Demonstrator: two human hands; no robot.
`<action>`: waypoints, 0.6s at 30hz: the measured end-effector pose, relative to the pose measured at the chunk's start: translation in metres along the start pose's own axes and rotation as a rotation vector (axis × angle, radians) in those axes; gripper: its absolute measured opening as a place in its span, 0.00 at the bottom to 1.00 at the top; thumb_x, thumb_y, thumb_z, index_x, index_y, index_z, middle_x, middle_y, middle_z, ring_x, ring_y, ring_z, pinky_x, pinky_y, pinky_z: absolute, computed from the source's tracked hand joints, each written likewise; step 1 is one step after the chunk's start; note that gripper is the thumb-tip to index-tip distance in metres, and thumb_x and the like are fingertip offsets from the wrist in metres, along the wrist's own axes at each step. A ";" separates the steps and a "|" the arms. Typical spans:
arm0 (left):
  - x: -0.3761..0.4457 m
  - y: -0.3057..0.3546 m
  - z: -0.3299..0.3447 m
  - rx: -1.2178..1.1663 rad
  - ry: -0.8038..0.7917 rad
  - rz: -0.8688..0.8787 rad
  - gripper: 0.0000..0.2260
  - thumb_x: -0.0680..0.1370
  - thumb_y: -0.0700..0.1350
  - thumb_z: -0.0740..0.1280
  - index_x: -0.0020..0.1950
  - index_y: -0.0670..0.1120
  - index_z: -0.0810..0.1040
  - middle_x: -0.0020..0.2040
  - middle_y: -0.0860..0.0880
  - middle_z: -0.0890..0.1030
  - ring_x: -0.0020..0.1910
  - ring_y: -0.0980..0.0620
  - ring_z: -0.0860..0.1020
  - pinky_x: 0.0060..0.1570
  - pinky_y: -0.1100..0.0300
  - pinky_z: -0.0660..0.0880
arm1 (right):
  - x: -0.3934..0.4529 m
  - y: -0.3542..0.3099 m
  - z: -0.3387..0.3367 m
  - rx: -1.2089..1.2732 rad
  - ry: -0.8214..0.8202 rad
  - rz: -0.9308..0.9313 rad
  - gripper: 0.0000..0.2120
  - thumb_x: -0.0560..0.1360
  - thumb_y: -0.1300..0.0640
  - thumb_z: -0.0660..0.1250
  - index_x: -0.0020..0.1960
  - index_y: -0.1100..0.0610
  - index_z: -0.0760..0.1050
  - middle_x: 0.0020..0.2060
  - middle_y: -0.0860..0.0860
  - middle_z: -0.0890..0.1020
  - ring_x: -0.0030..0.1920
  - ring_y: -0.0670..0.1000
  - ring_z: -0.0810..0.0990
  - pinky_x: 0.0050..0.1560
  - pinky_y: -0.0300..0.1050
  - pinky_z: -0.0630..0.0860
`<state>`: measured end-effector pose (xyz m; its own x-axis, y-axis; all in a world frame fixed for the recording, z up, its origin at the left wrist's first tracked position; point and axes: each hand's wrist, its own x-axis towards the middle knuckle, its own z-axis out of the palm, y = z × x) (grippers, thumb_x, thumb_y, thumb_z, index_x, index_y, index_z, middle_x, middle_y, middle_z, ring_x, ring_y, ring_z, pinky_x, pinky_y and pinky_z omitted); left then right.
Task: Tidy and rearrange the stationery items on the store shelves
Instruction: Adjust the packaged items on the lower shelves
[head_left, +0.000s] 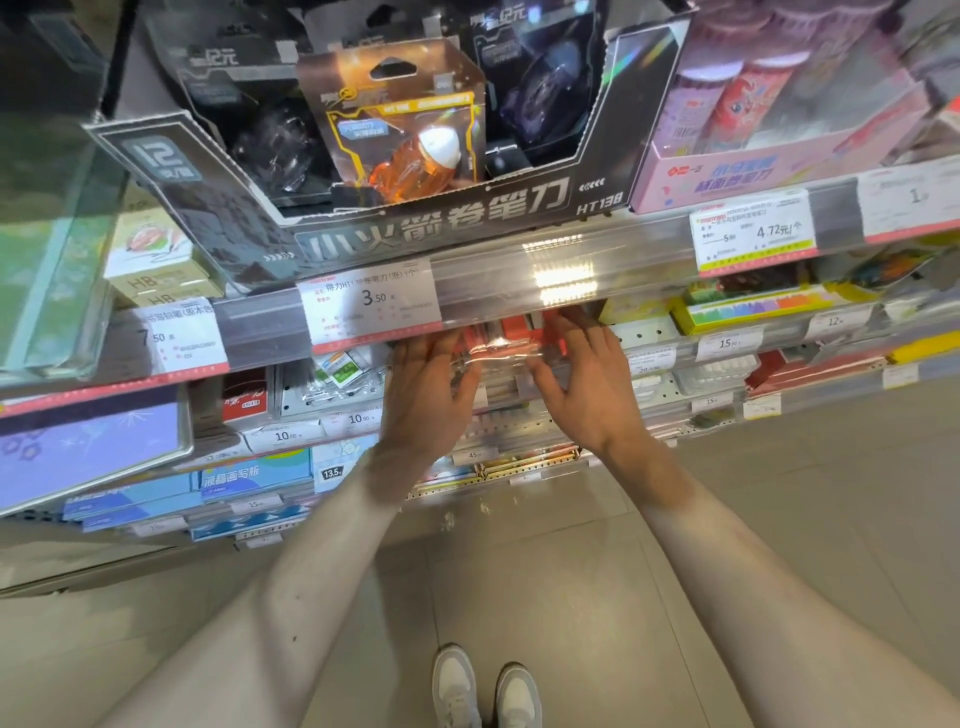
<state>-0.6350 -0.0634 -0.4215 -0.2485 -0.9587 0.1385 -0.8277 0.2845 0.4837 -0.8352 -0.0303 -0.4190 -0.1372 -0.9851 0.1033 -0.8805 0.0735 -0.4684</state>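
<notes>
Under the price-label rail (519, 280) of a stationery store shelf, both hands reaching in together: left hand (431, 387) and right hand (582, 382) with fingers spread and lightly curled round the two ends of a clear-wrapped pack (501, 345) of reddish items, pressed against it rather than clenched. Pack sitting at the front edge of the second shelf, partly hidden by the rail, directly below the black pencil-sharpener display box (415, 208) and just left of a yellow box of colours (748, 309). Step in hand, by the look of it: squaring or sliding this pack into line. Next move likely calling for an even two-sided push or lift, clear of the rail's overhang, without crushing the slippery wrap.
</notes>
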 end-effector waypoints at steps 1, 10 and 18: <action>-0.007 0.001 -0.003 -0.009 0.013 0.003 0.26 0.78 0.55 0.61 0.75 0.48 0.68 0.75 0.47 0.67 0.75 0.45 0.63 0.74 0.47 0.61 | -0.008 -0.002 -0.004 0.026 0.023 0.000 0.28 0.78 0.41 0.59 0.70 0.59 0.71 0.61 0.57 0.77 0.63 0.59 0.73 0.66 0.54 0.70; -0.112 0.033 -0.065 -0.228 -0.259 -0.225 0.21 0.78 0.51 0.68 0.70 0.50 0.71 0.65 0.51 0.76 0.56 0.57 0.78 0.56 0.65 0.72 | -0.125 -0.028 -0.040 0.271 -0.204 0.154 0.28 0.78 0.42 0.65 0.72 0.55 0.69 0.68 0.54 0.74 0.65 0.55 0.75 0.64 0.52 0.74; -0.196 0.040 -0.148 -0.292 -0.253 -0.315 0.12 0.78 0.53 0.67 0.55 0.71 0.73 0.46 0.62 0.82 0.46 0.61 0.80 0.48 0.58 0.78 | -0.193 -0.076 -0.073 0.315 -0.234 0.167 0.23 0.78 0.44 0.67 0.69 0.54 0.74 0.64 0.51 0.78 0.57 0.50 0.80 0.57 0.47 0.77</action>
<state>-0.5451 0.1351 -0.3018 -0.1530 -0.9561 -0.2500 -0.7160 -0.0671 0.6949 -0.7746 0.1654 -0.3389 -0.1273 -0.9750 -0.1820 -0.6679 0.2199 -0.7110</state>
